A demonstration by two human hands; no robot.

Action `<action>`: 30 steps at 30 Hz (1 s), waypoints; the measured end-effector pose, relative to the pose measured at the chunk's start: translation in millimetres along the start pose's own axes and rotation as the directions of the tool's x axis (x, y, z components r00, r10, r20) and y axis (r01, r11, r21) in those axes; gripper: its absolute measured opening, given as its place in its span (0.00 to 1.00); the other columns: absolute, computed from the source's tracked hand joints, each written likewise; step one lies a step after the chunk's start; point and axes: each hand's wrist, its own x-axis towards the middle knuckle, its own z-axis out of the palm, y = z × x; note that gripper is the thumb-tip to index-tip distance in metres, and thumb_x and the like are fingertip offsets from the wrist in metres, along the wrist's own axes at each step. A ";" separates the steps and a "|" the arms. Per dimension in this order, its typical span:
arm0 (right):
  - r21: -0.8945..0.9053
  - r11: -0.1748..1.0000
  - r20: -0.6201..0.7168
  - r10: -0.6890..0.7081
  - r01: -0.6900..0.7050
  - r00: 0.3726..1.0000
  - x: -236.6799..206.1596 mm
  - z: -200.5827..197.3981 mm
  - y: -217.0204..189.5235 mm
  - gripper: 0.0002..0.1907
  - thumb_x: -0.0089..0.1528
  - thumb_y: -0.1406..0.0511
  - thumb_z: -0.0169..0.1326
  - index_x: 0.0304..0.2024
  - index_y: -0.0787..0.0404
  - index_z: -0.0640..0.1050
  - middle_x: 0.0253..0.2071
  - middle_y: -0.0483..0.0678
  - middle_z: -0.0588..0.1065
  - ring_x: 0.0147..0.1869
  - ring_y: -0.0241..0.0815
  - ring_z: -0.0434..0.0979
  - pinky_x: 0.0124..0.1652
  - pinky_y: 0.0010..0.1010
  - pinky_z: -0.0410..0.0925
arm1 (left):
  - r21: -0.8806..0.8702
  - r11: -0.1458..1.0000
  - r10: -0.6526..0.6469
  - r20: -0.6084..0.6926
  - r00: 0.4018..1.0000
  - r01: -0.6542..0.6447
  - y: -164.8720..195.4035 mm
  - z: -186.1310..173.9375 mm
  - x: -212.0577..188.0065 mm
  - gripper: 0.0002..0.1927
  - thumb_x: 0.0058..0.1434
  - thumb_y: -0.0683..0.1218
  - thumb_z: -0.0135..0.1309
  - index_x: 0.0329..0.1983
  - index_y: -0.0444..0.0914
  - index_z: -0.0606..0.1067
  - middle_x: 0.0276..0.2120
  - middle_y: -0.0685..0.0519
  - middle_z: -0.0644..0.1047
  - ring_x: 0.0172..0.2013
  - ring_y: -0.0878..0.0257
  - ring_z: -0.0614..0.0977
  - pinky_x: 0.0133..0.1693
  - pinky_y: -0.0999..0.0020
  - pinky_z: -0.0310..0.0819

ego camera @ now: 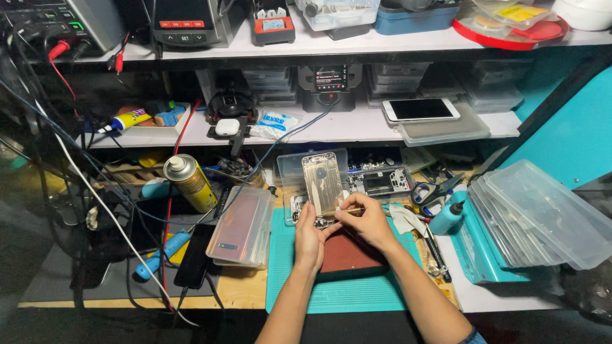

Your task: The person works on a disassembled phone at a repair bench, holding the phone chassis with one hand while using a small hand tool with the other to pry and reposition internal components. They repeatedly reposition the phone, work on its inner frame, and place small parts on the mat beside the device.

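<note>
While the cluttered tabletop [242, 290] fills the view, two shelves run across the top, the lower shelf [357, 127] carrying a white phone [421, 109] lying flat at about one o'clock from the hands. At three o'clock sits a stack of clear plastic trays [542, 213] (tilted, overlapping). Dead centre is the teal work mat [344, 293], with a dark red pad [350, 255] lying on it, right under the hands. At nine o'clock from the hands, a clear case holding a pale phone [241, 230] rests beside the mat, and at ten o'clock a yellow spray can [190, 181] stands tilted. At two o'clock lies a bare phone frame [381, 182], with a small blue bottle [446, 218] at three o'clock, close in.

Now the action: the left hand [309, 241] has its fingers curled around the lower edge of a gold phone back housing [323, 185], holding it upright above the mat, just past the red pad at twelve o'clock. The right hand [368, 222] has its fingers pinched shut on a thin stick-like tool [341, 211], its tip touching the housing's lower part.
</note>
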 end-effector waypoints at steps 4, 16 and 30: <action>-0.072 0.982 -0.073 0.172 -0.177 0.982 -1.1 -0.1 -1.3 0.10 0.62 0.65 0.64 0.32 0.67 0.80 0.24 0.44 0.77 0.25 0.29 0.73 0.24 0.22 0.67 | 0.010 1.000 -0.014 0.003 1.000 0.014 -1.1 -0.1 -0.7 0.21 0.75 0.51 0.33 0.63 0.37 0.68 0.53 0.47 0.77 0.50 0.57 0.82 0.43 0.60 0.83; -0.034 0.959 -0.036 0.281 -0.282 0.959 -2.0 -3.3 -0.8 0.15 0.63 0.62 0.62 0.30 0.69 0.80 0.20 0.46 0.75 0.20 0.30 0.71 0.20 0.23 0.63 | 0.003 1.000 0.003 0.034 0.999 -0.003 -3.7 -4.4 -1.9 0.21 0.76 0.52 0.34 0.62 0.37 0.69 0.51 0.47 0.78 0.46 0.60 0.82 0.41 0.63 0.82; 0.039 0.958 -0.002 0.285 -0.285 0.958 -4.2 -6.8 -2.9 0.08 0.60 0.66 0.63 0.36 0.68 0.82 0.25 0.46 0.78 0.23 0.30 0.73 0.22 0.21 0.64 | 0.008 1.000 -0.013 0.024 1.000 0.013 -4.8 -5.1 -1.1 0.20 0.75 0.52 0.33 0.58 0.38 0.70 0.48 0.47 0.81 0.42 0.61 0.83 0.38 0.66 0.79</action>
